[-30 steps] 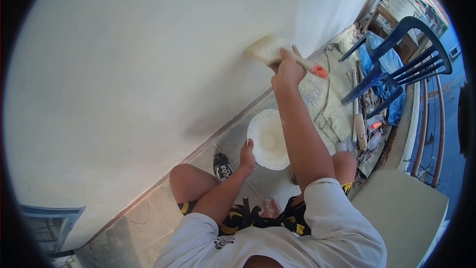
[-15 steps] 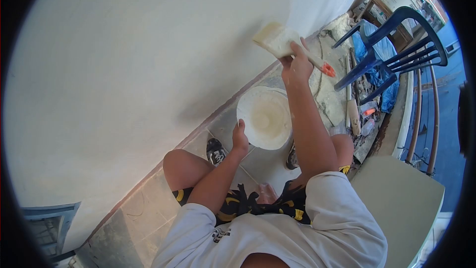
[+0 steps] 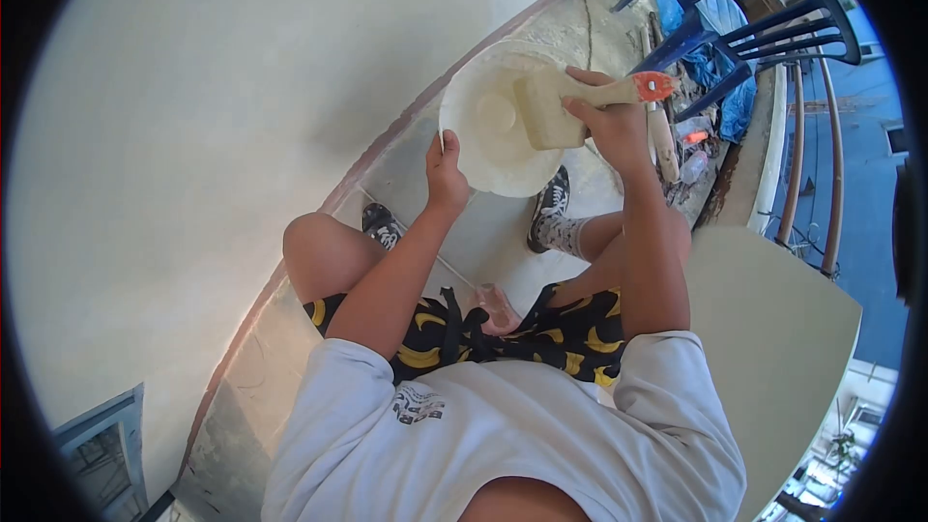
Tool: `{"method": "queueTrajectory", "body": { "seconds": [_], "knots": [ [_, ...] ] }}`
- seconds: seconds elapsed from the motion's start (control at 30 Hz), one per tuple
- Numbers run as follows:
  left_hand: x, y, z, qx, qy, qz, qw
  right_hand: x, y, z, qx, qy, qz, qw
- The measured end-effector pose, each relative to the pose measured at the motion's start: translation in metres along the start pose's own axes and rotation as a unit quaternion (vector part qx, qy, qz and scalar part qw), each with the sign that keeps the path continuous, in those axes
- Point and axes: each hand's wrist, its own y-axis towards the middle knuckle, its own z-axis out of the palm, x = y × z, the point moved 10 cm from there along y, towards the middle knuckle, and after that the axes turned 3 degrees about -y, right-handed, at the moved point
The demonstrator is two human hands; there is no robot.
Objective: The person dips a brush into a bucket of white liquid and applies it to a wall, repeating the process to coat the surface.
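Left hand — fingers clamped on bowl at its 8 o'clock. Right hand — fingers clamped on brush, at bowl's 3 o'clock.

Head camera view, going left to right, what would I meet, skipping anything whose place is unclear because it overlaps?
Blue-grey rectangular frame → left black shoe with white laces → left hand → wide cream-bristled brush with a red handle end → two brown pipes.
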Motion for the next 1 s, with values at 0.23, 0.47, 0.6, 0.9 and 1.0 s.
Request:
{"method": "queueTrajectory", "body": {
  "seconds": [0.23,0.47,0.6,0.9,1.0],
  "knots": [
    [-0.027,-0.014,0.026,0.041,0.001,0.085,0.996,0.029,0.01,0.026,0.061,-0.136,-0.058,0.987],
    [-0.035,-0.019,0.026,0.06,-0.034,0.083,0.994,0.041,0.01,0.037,0.065,-0.18,-0.061,0.98],
    [-0.036,-0.022,0.02,0.053,-0.036,0.098,0.993,0.037,0.013,0.046,0.067,-0.178,-0.07,0.979],
    [-0.042,-0.024,0.013,0.062,-0.05,0.119,0.99,0.041,0.01,0.065,0.073,-0.187,-0.073,0.977],
    [-0.045,-0.026,0.012,0.065,-0.047,0.123,0.989,0.039,0.013,0.071,0.077,-0.188,-0.099,0.974]
  ]
}}
